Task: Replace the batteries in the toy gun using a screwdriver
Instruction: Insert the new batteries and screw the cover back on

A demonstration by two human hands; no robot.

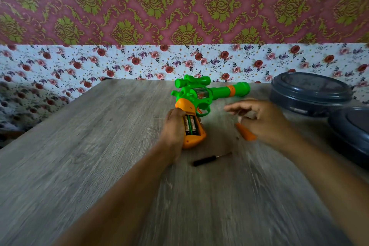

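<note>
Right hand (261,120) blurred, orange cover (246,133) half-hidden beneath.

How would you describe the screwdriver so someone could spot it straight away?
Start at the green and orange toy gun in the middle of the wooden table. Just nearer the camera than its orange grip, between the two forearms, lies the screwdriver. It is thin with a black handle, the only dark, slim thing there, unlike the orange cover to its right.
</note>
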